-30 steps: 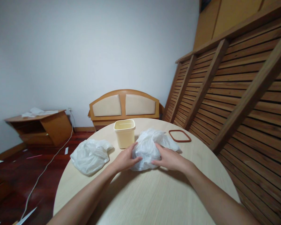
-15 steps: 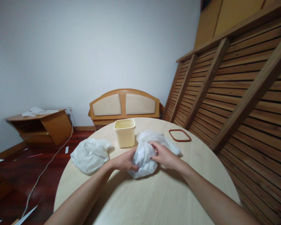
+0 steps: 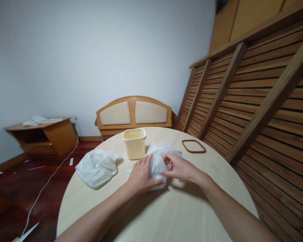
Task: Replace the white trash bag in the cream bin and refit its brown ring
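Observation:
A crumpled white plastic bag (image 3: 157, 164) rests on the round table (image 3: 187, 211) between my hands. My left hand (image 3: 142, 174) cups its left side, fingers over the top and thumb along the near edge. On the right, my right hand (image 3: 178, 167) has its fingers curled in a pinch at the bag's plastic; the fingertips are partly hidden. Just behind the bag stands an upright, lidless cream plastic container (image 3: 134, 144). Left of my left hand lies a second crumpled white plastic bag (image 3: 97, 168).
A brown, rounded-square ring (image 3: 194, 146) lies flat at the table's back right. Beyond the table is a wooden headboard (image 3: 133, 112). Slatted wooden panels (image 3: 242, 101) lean along the right side. A low cabinet (image 3: 42, 134) and a white cable (image 3: 49, 179) are at left.
My left hand has moved from the bag's lower left side up over it, with its back now showing. The bag looks more bunched and its right end is drawn in. My right hand stays at its right side.

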`<action>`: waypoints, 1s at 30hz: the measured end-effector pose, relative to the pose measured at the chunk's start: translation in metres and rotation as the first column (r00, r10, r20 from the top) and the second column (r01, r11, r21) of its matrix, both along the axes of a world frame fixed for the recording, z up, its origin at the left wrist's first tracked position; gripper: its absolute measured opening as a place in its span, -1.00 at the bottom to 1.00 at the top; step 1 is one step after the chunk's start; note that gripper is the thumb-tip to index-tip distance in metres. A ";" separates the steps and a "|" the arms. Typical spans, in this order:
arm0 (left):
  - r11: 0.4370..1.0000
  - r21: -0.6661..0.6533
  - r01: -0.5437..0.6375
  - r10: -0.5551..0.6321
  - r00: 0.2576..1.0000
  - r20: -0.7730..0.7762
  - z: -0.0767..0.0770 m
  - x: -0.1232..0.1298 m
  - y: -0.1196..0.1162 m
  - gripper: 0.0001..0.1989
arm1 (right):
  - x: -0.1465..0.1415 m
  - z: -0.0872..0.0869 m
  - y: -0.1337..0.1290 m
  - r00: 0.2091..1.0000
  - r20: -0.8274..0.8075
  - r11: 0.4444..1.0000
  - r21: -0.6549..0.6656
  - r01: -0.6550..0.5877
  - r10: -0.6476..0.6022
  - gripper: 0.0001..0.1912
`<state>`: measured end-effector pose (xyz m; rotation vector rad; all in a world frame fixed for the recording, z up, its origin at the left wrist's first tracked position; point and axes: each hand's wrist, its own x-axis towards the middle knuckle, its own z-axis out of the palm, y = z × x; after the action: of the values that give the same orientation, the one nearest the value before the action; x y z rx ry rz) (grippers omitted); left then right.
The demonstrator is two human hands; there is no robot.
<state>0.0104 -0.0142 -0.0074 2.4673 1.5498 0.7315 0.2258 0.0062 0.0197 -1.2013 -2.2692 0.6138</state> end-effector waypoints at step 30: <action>0.968 -0.123 0.217 -0.232 0.965 -0.122 0.013 -0.001 0.001 -0.20 | 0.019 -0.009 0.007 0.961 0.121 0.968 -0.005 -0.250 0.249 0.01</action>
<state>0.0097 -0.0136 0.0059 2.5997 1.2806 0.4385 0.2446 0.0135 0.0106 -0.9778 -2.5467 0.6352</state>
